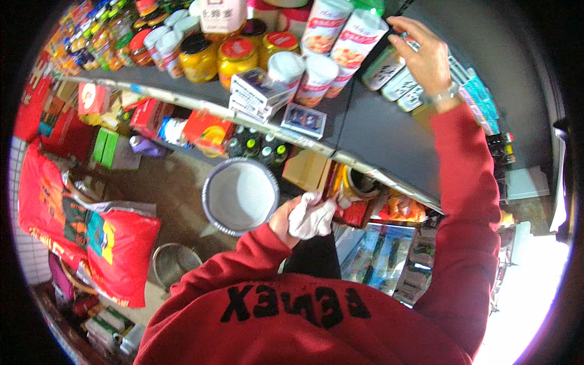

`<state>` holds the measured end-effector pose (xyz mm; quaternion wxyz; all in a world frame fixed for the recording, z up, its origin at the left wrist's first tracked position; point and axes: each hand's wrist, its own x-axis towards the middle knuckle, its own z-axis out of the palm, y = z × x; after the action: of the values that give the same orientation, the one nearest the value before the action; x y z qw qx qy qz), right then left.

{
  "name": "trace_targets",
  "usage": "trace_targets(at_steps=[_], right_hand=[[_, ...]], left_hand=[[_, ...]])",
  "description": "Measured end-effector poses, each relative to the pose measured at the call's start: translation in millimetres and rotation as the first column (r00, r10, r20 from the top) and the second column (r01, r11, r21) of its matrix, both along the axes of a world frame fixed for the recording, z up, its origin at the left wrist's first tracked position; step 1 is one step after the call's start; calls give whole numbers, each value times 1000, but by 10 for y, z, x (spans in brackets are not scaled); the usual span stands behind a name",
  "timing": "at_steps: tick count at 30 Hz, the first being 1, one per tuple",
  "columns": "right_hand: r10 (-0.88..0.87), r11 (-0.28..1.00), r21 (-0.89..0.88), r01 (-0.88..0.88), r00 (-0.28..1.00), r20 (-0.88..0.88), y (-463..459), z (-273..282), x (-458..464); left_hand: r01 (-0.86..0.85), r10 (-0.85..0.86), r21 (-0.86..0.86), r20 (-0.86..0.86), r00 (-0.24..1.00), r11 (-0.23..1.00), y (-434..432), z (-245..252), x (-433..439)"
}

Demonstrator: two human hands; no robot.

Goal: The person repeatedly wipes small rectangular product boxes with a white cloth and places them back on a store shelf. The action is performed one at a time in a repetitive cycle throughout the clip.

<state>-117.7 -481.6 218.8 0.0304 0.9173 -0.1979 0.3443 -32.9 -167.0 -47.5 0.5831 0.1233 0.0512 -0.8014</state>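
Observation:
A crumpled white cloth is bunched in my left hand, low in front of the shelf edge. My right hand reaches over the dark shelf, its thumb and fingers apart. Its fingertips come right up to the side of a white-and-red can with food pictured on it; whether they touch is unclear. A similar can stands to the left, with shorter ones such as this can in front. Under my right hand and wrist stand several pale green cans bearing dark writing.
Jars of yellow fruit and stacked small boxes stand near the shelf's front edge. Below are a round white-lined bin, dark bottles and a cardboard box. Large red bags lie at left.

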Motion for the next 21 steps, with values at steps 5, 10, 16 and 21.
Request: trace_targets(at_steps=[5, 10, 16, 21], right_hand=[[94, 994, 71, -81, 975, -201, 1173, -479, 603], [-94, 982, 110, 152, 908, -409, 1332, -792, 1045], [-149, 948, 198, 249, 896, -418, 1393, -1004, 1260], [-79, 706, 707, -31, 989, 122, 1356, -1183, 979]], left_hand=[[-118, 117, -42, -23, 993, 992, 153, 391, 155], [-102, 102, 11, -28, 994, 995, 334, 321, 178], [-181, 181, 14, -113, 977, 983, 493, 363, 221], [-396, 413, -120, 202, 888, 911, 637, 399, 384]])
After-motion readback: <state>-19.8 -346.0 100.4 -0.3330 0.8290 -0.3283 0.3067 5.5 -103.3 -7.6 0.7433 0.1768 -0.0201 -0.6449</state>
